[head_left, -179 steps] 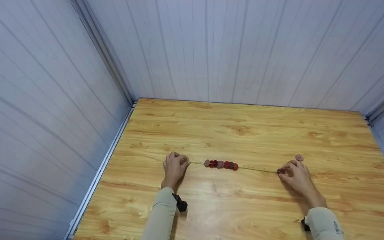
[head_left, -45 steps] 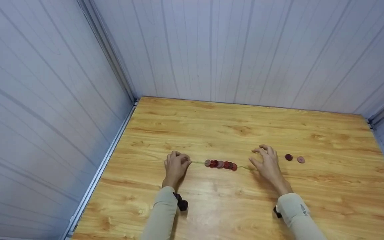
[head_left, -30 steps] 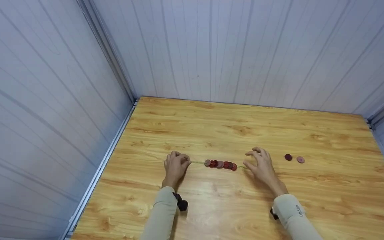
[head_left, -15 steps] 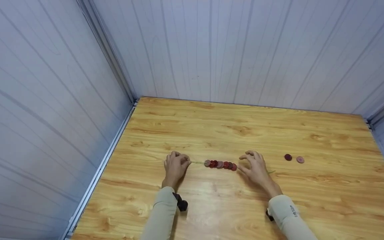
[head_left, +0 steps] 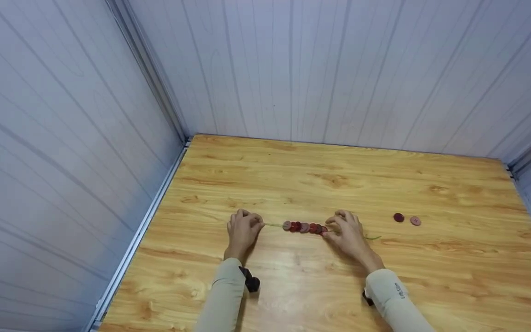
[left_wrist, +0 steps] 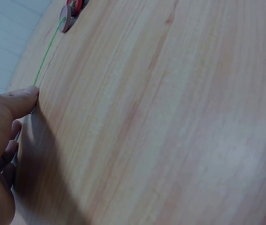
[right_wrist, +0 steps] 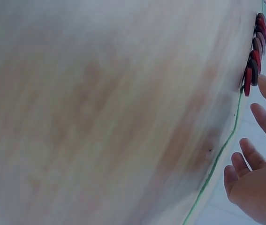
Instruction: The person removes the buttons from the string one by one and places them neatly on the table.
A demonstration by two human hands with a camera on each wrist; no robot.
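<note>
In the head view, a row of overlapping red, dark and dusty pink buttons lies flat, threaded on a thin green string. My left hand pinches the string left of the row, as the left wrist view also shows at the fingertips. My right hand has its thumb and index fingertip around the row's right end. Seen from the right wrist, that hand has its fingers spread apart, close to the last red button; whether they touch it I cannot tell.
Two loose buttons, one dark red and one dusty pink, lie on the wooden table beyond my right hand. The string's loose tail sticks out right of that hand. Pale panel walls stand behind and at the sides.
The dark red button my right hand held earlier now lies beside the pink one. My right hand has moved left along the string to the row's end. My left hand stays put.
</note>
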